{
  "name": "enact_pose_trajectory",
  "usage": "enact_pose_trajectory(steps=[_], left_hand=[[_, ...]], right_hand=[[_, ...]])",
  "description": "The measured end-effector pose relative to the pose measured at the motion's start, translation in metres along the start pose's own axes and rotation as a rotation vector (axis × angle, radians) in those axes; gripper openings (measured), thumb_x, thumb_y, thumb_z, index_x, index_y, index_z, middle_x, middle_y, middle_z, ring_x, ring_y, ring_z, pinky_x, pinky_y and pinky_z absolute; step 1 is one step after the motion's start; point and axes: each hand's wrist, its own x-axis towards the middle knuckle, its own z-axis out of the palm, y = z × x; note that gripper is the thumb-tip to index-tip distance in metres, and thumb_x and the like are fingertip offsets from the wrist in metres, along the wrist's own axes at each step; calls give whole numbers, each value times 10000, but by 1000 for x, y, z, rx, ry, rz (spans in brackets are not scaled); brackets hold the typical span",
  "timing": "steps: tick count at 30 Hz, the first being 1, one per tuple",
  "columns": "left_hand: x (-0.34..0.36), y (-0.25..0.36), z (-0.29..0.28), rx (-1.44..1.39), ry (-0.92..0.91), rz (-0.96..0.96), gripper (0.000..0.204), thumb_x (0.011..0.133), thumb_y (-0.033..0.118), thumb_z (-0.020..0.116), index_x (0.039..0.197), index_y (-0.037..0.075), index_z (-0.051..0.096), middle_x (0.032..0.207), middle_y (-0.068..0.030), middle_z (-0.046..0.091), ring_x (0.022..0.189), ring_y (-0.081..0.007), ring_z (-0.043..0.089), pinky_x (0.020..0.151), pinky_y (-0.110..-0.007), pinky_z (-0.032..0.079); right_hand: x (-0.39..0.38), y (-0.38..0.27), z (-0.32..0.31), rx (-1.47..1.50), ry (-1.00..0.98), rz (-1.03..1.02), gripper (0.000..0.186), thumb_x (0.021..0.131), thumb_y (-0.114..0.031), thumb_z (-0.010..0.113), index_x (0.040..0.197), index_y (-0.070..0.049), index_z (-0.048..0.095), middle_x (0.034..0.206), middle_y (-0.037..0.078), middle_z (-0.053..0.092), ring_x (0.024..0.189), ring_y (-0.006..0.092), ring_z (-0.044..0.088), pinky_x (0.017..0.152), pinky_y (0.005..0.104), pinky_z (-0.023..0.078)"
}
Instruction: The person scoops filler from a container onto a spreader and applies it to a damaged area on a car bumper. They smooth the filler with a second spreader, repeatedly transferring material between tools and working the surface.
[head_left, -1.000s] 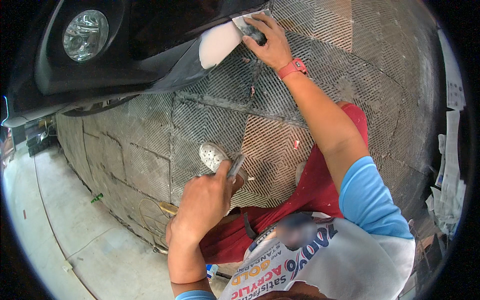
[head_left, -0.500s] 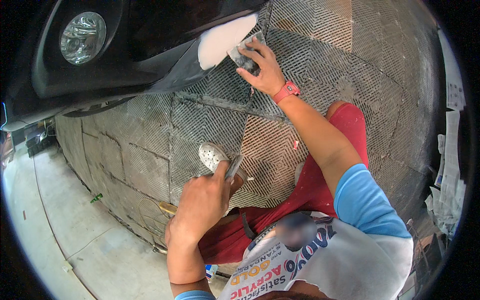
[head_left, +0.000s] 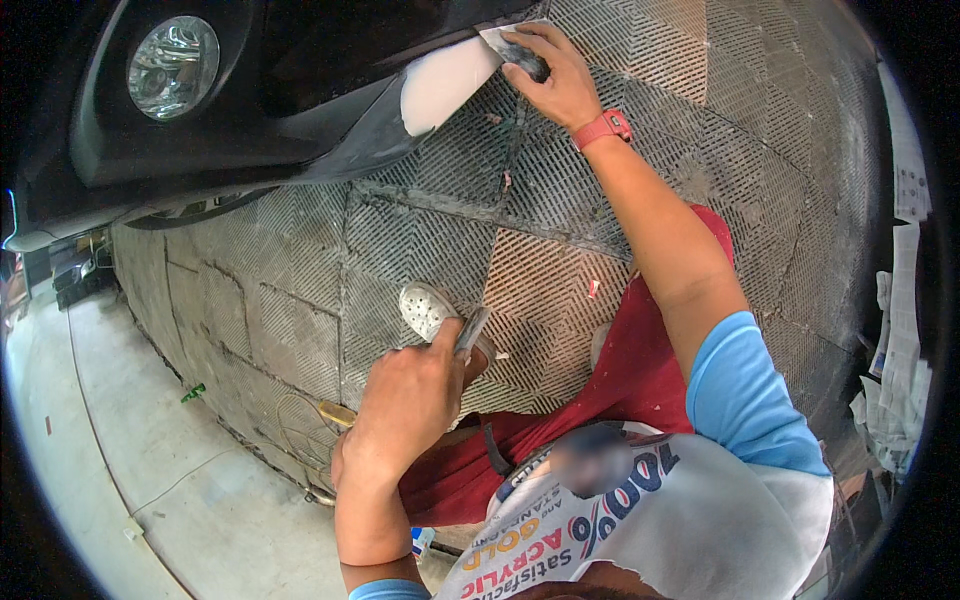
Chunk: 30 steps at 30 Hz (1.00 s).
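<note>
My right hand (head_left: 565, 85) grips a thin, pale square spreader (head_left: 505, 45) with dark smears, held at the upper right end of a pinkish-white filler patch (head_left: 445, 80) on the lower corner of a black car bumper (head_left: 280, 140). Low in the middle, above my lap, my left hand (head_left: 410, 395) is closed on a narrow grey metal scraper (head_left: 474, 327), its thumb lying along it. A white perforated clog (head_left: 425, 308) on my foot shows just beyond that hand.
A round lamp (head_left: 172, 68) sits in the bumper. Gridded tiles (head_left: 560, 280) cover the ground beside a pale concrete floor (head_left: 120, 420). Near my left side lie a yellow-handled object (head_left: 335, 414) with a cord and a small green item (head_left: 195, 391). Paper sheets (head_left: 890, 380) line the right edge.
My right hand with the spreader dropped below the patch half a second ago and has since risen back up and rightward to its upper end. My left hand stays in place.
</note>
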Motion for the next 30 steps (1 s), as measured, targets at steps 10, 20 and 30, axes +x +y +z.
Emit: enact_pose_trajectory(steps=[10,20,30], left_hand=[[2,4,-2,-2,-21,-13,368,1022,136,713,1349,-2,616,758,-283,705,746,-500,720,710,-605,569],[3,6,-1,24,7,-7,403,997,108,716,1366,-14,608,786,-298,710,774,-515,721,736,-620,569],[-1,4,-3,0,3,-9,385,1014,136,719,1357,-6,616,776,-284,712,767,-499,727,727,-609,571]], right_hand=[[-43,-30,14,-39,-83,-40,512,885,-376,840,1375,-237,781,1404,63,702,1373,310,646,1125,550,476],[-71,-30,16,71,158,277,468,908,-276,824,1325,-74,753,1324,179,720,1276,400,684,1089,459,555],[-9,-7,20,192,46,657,502,973,-427,758,1310,-59,809,1377,247,718,1302,435,672,1135,482,519]])
